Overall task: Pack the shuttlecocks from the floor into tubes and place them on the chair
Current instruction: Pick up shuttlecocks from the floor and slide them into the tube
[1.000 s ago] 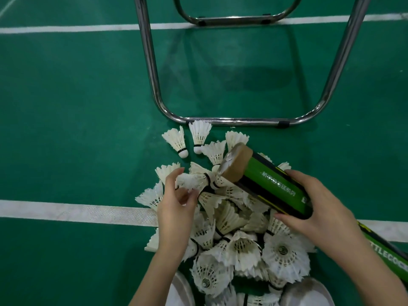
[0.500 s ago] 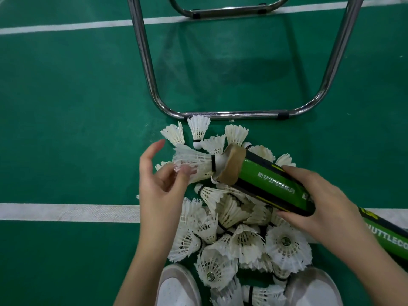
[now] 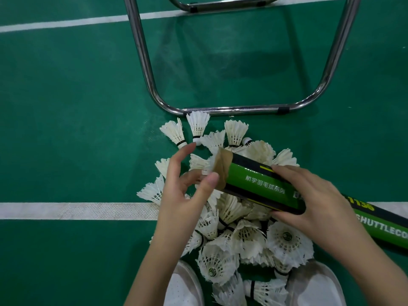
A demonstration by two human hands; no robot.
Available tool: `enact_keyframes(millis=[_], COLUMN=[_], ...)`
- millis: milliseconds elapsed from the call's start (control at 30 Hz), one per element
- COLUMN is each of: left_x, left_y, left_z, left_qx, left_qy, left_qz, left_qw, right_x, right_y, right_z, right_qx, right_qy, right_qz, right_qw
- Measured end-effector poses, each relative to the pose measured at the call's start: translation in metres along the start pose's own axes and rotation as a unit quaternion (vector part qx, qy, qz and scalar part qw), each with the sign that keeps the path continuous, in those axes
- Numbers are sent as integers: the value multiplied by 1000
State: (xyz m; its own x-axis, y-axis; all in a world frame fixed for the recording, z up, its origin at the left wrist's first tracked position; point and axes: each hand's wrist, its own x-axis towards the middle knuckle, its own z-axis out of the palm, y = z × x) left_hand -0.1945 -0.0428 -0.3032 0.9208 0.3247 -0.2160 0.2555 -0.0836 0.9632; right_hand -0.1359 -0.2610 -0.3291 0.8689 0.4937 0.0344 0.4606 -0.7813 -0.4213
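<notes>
On the green floor [image 3: 66,129], one heap of shuttlecocks [image 3: 242,235] lies before one chair frame [image 3: 231,110]. Right hand [image 3: 318,208] grips one tube [image 3: 262,184]; left hand [image 3: 183,193], fingers loosely spread, feeds one shuttlecock [image 3: 202,164] into its mouth. Two shoes [image 3: 185,290] border the heap.
</notes>
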Motion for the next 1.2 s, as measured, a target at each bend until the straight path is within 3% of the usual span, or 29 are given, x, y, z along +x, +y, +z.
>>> enact_keyframes(millis=[267,533,833,1200], left_x=[4,1,2,2], left_y=[2,-3,-4,-4], left_z=[0,3,2,1], left_qx=[53,29,35,10], left_qy=[-11,-91,-47,-106], left_qz=[-10,12,18,6], left_qw=[998,995,998,994], right_x=[-2,0,0,-2], right_y=[1,-2,-4,-5], right_z=[0,1,1,3], right_qx=[-19,-37,-36,-31], right_qy=[-4,-1,-1,-4], right_qz=[-10,-24,-33,-33], right_qw=[1000,999,999,999])
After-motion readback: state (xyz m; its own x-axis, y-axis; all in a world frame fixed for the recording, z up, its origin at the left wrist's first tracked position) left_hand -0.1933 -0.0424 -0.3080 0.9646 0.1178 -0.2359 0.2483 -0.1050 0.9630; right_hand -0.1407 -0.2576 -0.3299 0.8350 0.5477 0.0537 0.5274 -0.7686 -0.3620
